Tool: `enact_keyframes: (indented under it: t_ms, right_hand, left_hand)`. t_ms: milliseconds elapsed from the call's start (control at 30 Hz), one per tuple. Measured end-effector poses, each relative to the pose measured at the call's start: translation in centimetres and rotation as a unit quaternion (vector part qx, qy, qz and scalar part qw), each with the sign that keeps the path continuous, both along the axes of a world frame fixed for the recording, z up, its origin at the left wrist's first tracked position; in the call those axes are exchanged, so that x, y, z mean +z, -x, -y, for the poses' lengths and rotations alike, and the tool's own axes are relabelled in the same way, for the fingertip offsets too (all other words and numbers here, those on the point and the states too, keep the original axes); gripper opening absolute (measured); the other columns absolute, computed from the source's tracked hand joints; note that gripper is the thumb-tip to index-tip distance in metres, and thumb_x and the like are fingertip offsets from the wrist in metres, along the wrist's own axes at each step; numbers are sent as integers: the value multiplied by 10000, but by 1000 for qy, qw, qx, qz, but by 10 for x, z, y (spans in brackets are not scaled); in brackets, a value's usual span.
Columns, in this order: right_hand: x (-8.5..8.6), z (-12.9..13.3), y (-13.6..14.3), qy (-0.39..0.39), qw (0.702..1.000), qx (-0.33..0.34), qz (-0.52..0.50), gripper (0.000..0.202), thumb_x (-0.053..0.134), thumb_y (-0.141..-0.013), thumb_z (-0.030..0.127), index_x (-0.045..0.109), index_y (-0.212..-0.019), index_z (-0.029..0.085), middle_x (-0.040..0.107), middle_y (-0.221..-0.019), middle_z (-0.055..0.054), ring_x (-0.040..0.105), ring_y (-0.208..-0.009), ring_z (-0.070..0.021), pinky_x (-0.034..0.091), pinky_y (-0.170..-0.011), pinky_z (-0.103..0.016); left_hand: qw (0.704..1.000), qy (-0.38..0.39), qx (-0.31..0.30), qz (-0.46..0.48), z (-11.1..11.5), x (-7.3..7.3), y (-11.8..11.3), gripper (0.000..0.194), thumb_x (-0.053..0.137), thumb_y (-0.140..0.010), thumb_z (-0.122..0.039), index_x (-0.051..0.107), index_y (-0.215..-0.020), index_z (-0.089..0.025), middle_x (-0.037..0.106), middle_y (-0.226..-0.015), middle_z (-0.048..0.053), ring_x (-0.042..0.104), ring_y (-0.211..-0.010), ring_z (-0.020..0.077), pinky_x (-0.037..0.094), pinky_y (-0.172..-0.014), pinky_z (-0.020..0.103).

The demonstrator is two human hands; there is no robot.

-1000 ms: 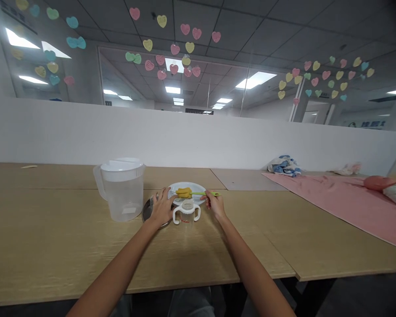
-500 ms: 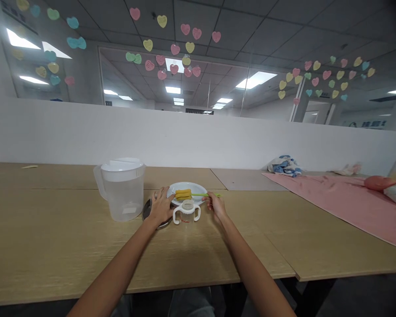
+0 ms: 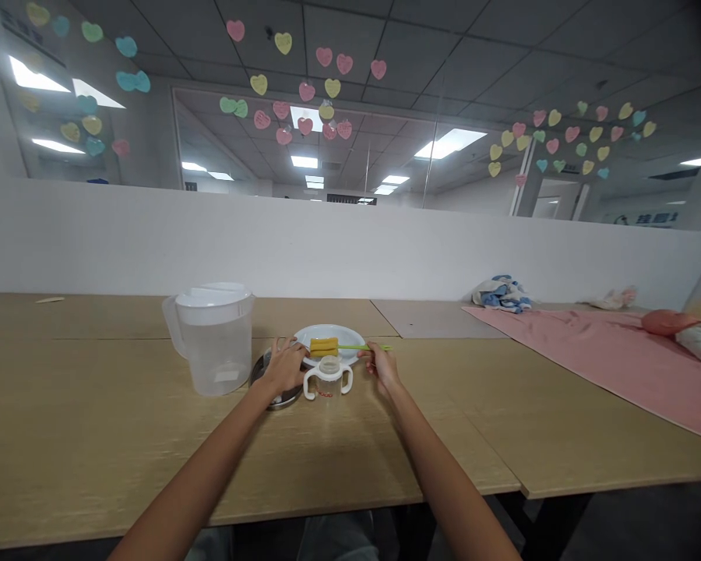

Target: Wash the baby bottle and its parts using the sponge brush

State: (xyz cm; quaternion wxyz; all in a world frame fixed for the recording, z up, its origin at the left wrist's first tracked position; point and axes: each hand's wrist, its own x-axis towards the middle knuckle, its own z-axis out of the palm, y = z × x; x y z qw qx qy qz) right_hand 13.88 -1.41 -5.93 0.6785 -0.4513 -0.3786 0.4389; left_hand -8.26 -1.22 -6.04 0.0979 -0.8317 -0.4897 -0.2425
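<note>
Fingers of the right hand (image 3: 379,366) were closed round the green stick of a yellow-headed brush (image 3: 324,347); those of the left hand (image 3: 284,366) were curved over the metal dish (image 3: 286,400), their grip unclear. Left of centre-bottom, the two-handled cup (image 3: 329,379) stood nearer than the brush head, which lay over the white plate (image 3: 350,336).

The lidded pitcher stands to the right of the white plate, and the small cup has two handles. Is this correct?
No, the side is wrong: the head view shows the pitcher to the left of the plate. The small cup has two handles.
</note>
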Motion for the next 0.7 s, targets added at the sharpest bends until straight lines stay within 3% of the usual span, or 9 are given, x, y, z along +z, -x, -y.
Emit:
enact_keyframes:
  t_ms: [267, 433, 533, 700]
  right_hand:
    - [-4, -7, -2, -29, 998, -48, -13, 213, 601, -684, 334, 516, -578, 169, 614, -496, -25, 346, -309, -54, 234, -283, -182]
    - [-1, -6, -2, -53, 998, -37, -25, 281, 660, -631, 416, 529, -653, 169, 623, -521, -13, 374, -320, -58, 265, -295, -182]
    - [3, -3, -3, -71, 996, -14, -44, 338, 693, -592, 444, 535, -708, 169, 638, -558, -12, 396, -336, -59, 281, -307, -180]
    - [8, 3, -3, -106, 990, 68, -59, 397, 748, -556, 446, 577, -755, 148, 643, -590, -16, 422, -378, -59, 308, -332, -174]
  left_hand:
    - [996, -52, 1, 76, 6, -3, 6, 356, 570, -758, -353, 593, -1087, -221, 575, -1164, 103, 466, -1142, 289, 231, -1017, 529]
    - [973, -55, -47, 218, 10, -4, 6, 342, 535, -780, -288, 534, -1111, -207, 524, -1159, 77, 513, -1090, 214, 393, -962, 379]
    - [947, -81, -47, 307, 9, -2, 5, 251, 533, -789, -305, 549, -1016, -199, 539, -1055, 58, 558, -994, 192, 450, -910, 346]
    - [920, -112, -55, 370, 6, -4, 4, 173, 565, -784, -324, 549, -894, -191, 579, -915, 33, 587, -893, 175, 491, -856, 346]
